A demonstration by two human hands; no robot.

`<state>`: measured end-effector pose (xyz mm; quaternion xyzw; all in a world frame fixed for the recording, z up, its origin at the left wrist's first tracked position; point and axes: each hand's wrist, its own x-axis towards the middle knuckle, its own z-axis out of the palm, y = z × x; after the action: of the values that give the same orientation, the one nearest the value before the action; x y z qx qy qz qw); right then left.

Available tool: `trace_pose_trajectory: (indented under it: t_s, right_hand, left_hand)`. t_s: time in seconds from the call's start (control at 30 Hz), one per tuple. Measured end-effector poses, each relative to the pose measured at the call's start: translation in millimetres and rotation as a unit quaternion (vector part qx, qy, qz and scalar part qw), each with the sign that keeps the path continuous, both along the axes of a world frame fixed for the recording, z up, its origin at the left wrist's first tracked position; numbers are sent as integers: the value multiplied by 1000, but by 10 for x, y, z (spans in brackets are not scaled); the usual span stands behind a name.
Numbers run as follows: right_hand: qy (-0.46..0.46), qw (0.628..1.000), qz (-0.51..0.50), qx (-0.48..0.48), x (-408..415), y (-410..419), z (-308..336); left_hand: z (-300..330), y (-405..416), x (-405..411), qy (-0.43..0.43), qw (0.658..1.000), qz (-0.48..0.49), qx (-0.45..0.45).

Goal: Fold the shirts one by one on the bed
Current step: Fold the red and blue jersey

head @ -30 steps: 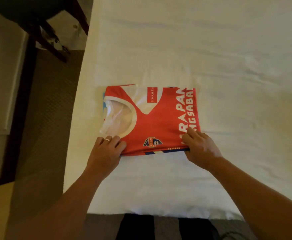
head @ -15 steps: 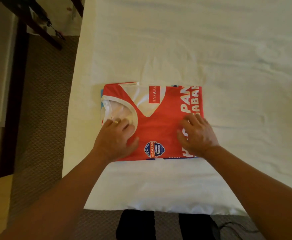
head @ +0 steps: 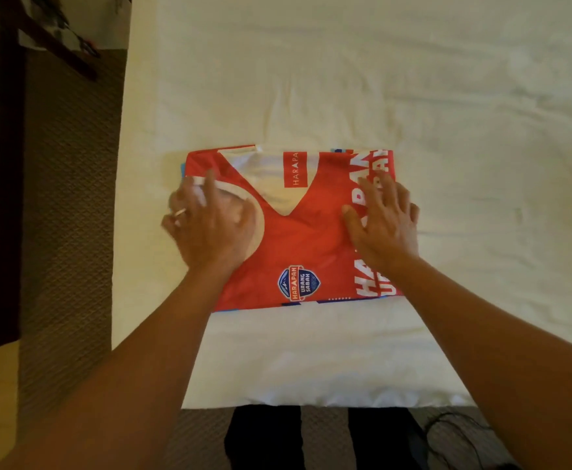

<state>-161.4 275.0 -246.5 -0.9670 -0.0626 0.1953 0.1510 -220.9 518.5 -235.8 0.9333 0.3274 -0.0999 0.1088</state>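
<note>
I saw the red shirt [head: 298,239] lying folded into a flat rectangle on the white bed [head: 413,96], close to the bed's left edge and somewhat back from the near edge. Its collar end pointed to my left, with the white neck opening [head: 254,212] at that side, and its long axis ran left to right across the bed. The printed lettering read sideways from where I watched, the big white letters running along the right end and a small blue badge [head: 298,283] sitting near the front edge. A strip of blue fabric showed along the shirt's near edge and at its far left corner.

My left hand [head: 206,225] lay flat on the collar end, fingers spread and straight, covering most of the neck opening; it was blurred, and a ring [head: 180,212] showed on one finger. My right hand [head: 384,222] lay flat on the right end, fingers fanned out over the lettering, palm down on the cloth. Neither hand pinched or gripped the fabric.

Brown carpet [head: 67,232] ran beside the bed on the left, and a dark cable [head: 454,432] lay on the floor near the foot of the bed.
</note>
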Motion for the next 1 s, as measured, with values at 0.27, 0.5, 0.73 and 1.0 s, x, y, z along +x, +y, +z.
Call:
trace_pose_trajectory:
  t_s: [0.27, 0.5, 0.73, 1.0]
  right_hand:
    - [167, 889, -395, 160, 4, -124, 126]
    - [226, 894, -341, 185, 83, -112, 193]
    - [162, 948, -239, 135, 108, -14, 584]
    - [144, 948, -225, 175, 108, 48, 1552]
  left_hand:
    - [116, 334, 24, -13, 898, 374, -233]
    - [229, 494, 66, 69, 823, 351, -441]
    - [566, 389, 132, -1, 861, 265, -435]
    - [1625, 380, 126, -41, 875, 211, -433]
